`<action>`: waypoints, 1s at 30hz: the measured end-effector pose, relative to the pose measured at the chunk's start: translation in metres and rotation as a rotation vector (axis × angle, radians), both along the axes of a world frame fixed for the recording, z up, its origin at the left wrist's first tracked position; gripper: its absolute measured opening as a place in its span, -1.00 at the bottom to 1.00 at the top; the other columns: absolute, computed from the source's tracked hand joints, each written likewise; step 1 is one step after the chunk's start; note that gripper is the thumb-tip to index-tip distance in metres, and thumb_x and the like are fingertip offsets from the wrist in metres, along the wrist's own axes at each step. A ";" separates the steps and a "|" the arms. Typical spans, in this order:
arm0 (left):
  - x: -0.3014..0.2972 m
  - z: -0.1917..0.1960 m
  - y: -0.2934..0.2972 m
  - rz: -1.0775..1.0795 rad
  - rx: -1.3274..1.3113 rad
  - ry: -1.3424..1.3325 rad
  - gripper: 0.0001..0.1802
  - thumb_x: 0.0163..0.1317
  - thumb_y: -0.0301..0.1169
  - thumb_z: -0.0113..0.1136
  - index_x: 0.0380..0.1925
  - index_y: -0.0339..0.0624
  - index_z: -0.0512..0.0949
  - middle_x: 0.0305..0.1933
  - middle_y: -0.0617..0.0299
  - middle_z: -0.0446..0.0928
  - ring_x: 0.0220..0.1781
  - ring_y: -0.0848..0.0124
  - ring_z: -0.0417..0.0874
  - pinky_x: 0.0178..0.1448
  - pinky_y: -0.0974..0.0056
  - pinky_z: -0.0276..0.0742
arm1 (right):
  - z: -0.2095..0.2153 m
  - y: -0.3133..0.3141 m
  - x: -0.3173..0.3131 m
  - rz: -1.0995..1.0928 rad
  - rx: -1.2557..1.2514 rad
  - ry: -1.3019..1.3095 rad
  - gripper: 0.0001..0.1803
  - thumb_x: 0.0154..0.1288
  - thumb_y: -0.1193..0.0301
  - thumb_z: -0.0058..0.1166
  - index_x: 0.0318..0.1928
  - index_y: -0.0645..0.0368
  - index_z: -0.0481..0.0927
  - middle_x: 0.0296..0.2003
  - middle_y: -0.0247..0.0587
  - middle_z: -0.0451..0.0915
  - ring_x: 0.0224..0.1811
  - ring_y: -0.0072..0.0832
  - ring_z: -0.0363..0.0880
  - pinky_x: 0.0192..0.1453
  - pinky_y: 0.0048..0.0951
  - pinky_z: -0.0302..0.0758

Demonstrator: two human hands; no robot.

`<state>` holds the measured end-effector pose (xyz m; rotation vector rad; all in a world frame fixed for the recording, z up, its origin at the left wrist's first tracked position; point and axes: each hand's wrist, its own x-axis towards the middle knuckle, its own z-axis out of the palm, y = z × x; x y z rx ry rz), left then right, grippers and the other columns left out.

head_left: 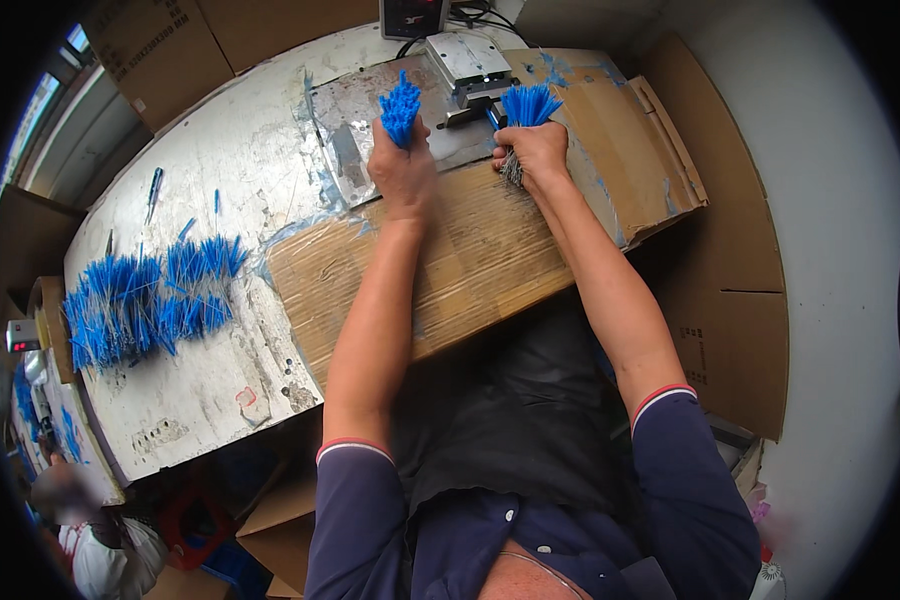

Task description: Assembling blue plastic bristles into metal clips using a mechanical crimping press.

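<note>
My left hand is closed around an upright bundle of thin blue-tipped wires, the blue ends sticking up above my fist. My right hand grips a second bundle of blue-tipped wires, whose blue ends fan out toward a small grey metal machine at the far edge of the bench; bare metal ends poke out below that fist. Both hands rest over a sheet of brown cardboard taped to the worn white bench.
A large heap of the same blue-tipped wires lies on the bench at the left, with a few loose ones nearby. A device with a red display stands behind the machine. Cardboard boxes line the right side. Another person is at lower left.
</note>
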<state>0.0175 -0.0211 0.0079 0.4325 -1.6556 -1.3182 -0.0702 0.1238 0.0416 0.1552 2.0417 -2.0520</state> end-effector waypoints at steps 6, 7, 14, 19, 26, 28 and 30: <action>0.004 0.004 0.001 0.018 -0.002 -0.027 -0.82 0.42 -0.33 0.24 -0.21 -0.22 0.54 -0.43 0.25 0.67 -0.40 0.49 0.69 -0.28 0.34 0.59 | 0.005 -0.005 0.006 -0.018 0.000 -0.025 -0.88 0.08 0.70 0.25 -0.51 0.50 0.55 -0.60 0.02 0.56 -0.71 -0.31 0.55 -0.66 -0.31 0.58; 0.004 0.005 0.002 0.020 -0.010 -0.030 -0.82 0.42 -0.32 0.24 -0.22 -0.22 0.54 -0.42 0.25 0.67 -0.39 0.50 0.69 -0.27 0.34 0.59 | 0.006 -0.006 0.007 -0.021 0.002 -0.030 -0.88 0.08 0.70 0.25 -0.49 0.51 0.56 -0.60 0.03 0.57 -0.70 -0.31 0.56 -0.65 -0.31 0.59; 0.002 0.004 0.002 0.187 -0.215 -0.072 -0.78 0.40 -0.28 0.26 -0.21 -0.21 0.52 -0.43 0.10 0.62 -0.41 0.18 0.68 -0.28 0.16 0.54 | 0.008 -0.004 0.002 -0.004 0.028 -0.071 -0.88 0.09 0.68 0.26 -0.48 0.50 0.57 -0.60 0.03 0.57 -0.71 -0.30 0.57 -0.65 -0.29 0.60; -0.001 0.003 0.000 0.257 -0.316 -0.038 -0.80 0.31 -0.35 0.28 -0.19 -0.20 0.52 -0.31 -0.01 0.58 -0.26 -0.04 0.62 -0.17 0.00 0.48 | 0.010 -0.005 0.003 0.000 -0.092 -0.121 -0.89 0.12 0.65 0.28 -0.46 0.45 0.59 -0.56 0.01 0.59 -0.61 -0.28 0.64 -0.58 -0.26 0.67; 0.005 0.006 0.005 0.056 -0.407 -0.326 -0.84 0.21 -0.48 0.18 -0.20 -0.17 0.52 -0.27 -0.01 0.61 -0.20 -0.05 0.62 -0.12 -0.08 0.48 | 0.008 -0.006 0.012 0.000 -0.213 -0.177 -0.90 0.14 0.61 0.29 -0.41 0.41 0.62 -0.52 -0.02 0.61 -0.51 -0.22 0.68 -0.48 -0.14 0.73; 0.007 0.007 0.005 0.060 -0.449 -0.294 -0.84 0.20 -0.50 0.17 -0.19 -0.17 0.53 -0.32 -0.02 0.60 -0.24 -0.06 0.63 -0.14 -0.09 0.49 | 0.009 -0.011 0.015 -0.006 -0.268 -0.233 -0.91 0.16 0.62 0.27 -0.38 0.41 0.61 -0.49 -0.01 0.62 -0.49 -0.20 0.69 -0.43 -0.08 0.73; 0.007 0.008 0.007 0.021 -0.443 -0.330 -0.79 0.25 -0.37 0.27 -0.16 -0.11 0.50 -0.34 -0.09 0.62 -0.26 -0.13 0.65 -0.21 -0.11 0.47 | 0.007 -0.013 0.015 -0.017 -0.315 -0.249 -0.91 0.17 0.63 0.26 -0.36 0.42 0.60 -0.48 0.00 0.62 -0.50 -0.19 0.69 -0.42 -0.08 0.73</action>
